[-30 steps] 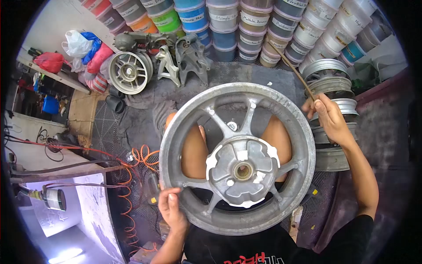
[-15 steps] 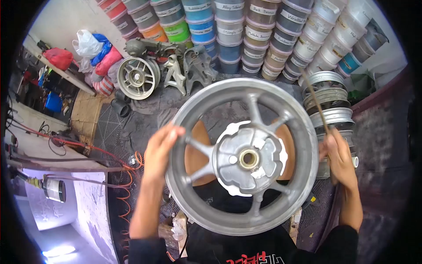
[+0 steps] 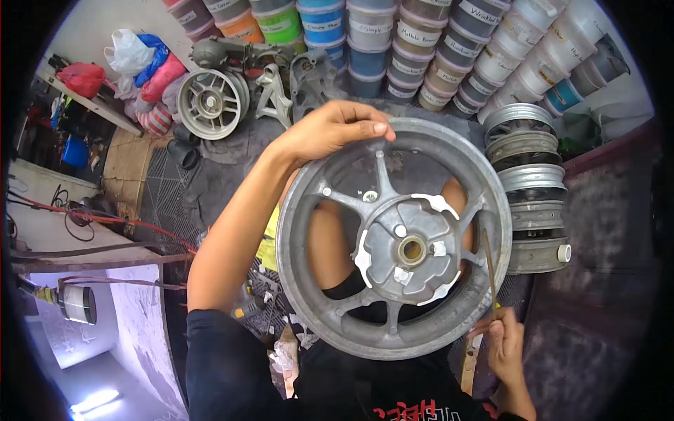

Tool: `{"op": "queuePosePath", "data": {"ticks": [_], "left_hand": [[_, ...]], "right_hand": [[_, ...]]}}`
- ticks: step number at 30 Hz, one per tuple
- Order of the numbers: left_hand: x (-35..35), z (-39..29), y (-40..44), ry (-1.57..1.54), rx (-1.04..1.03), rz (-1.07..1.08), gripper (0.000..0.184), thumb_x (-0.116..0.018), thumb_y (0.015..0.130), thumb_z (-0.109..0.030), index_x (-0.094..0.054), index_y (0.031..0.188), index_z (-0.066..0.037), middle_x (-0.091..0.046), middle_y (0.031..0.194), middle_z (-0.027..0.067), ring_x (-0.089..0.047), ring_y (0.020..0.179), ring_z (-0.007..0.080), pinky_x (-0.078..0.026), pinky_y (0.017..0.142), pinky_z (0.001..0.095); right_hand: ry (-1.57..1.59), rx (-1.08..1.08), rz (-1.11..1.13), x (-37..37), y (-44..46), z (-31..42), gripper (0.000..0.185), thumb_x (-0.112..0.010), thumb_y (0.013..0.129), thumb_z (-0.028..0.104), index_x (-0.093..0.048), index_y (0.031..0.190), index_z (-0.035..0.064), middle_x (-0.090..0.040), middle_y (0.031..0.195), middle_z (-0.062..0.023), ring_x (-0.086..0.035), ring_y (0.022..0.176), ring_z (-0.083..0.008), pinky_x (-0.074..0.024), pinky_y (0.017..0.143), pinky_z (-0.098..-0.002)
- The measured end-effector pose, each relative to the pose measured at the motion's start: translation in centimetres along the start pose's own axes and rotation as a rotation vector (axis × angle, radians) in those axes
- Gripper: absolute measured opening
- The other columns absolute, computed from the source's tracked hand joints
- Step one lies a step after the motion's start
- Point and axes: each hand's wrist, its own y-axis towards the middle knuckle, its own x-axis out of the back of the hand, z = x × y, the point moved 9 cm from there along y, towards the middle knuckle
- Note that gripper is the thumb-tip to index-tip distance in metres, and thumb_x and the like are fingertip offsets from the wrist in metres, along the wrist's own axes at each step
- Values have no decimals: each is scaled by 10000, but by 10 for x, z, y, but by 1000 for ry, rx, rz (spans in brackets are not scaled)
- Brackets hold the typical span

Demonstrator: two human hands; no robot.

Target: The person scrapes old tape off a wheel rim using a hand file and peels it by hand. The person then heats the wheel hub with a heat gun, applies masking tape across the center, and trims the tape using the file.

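Note:
A bare grey metal wheel rim [image 3: 298, 295] with several spokes and white patches around its hub faces me, held up above my lap. My left hand [image 3: 340, 133] is closed over its top edge, thumb on the near side and fingers partly hidden behind. At the lower right of the rim, my right hand [image 3: 504, 344] is closed around the lower end of a thin, brownish stick-like tool [image 3: 491, 277]. That tool points upward across the right side of the rim; I cannot tell whether it touches the metal.
A stack of rims [image 3: 537, 217] stands at the right. Labelled tubs [image 3: 368, 31] line the back wall. Another spoked wheel [image 3: 210, 104] and metal castings [image 3: 274, 98] sit at the back left. Red hoses [image 3: 105, 217] run along the left; a yellow item [image 3: 268, 242] lies behind my left arm.
My left hand has moved from the rim's left side to its top. The rim has turned, and my right hand has come down with the tool, which now lies across the rim's right side.

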Motion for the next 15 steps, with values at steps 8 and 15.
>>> {"op": "queuePosePath", "data": {"ticks": [8,15], "left_hand": [[0,-42,-87,357,-98,-359,209,-609,959,-162,-720,1008,8,-621,1310,162,-596,1166,220,-463,975,338],[-18,-57,-136,585,-149,-512,143,-656,895,-89,-723,987,-4,-653,1216,159,-627,1055,263,-473,916,350]], "right_hand": [[-1022,729,-32,33,39,93,414,-683,798,418,-629,945,35,-466,691,-59,-482,571,-234,-342,528,-382],[-1107,852,96,10,74,130,377,-698,778,371,-651,960,44,-444,652,-31,-484,562,-211,-345,519,-366]]}}
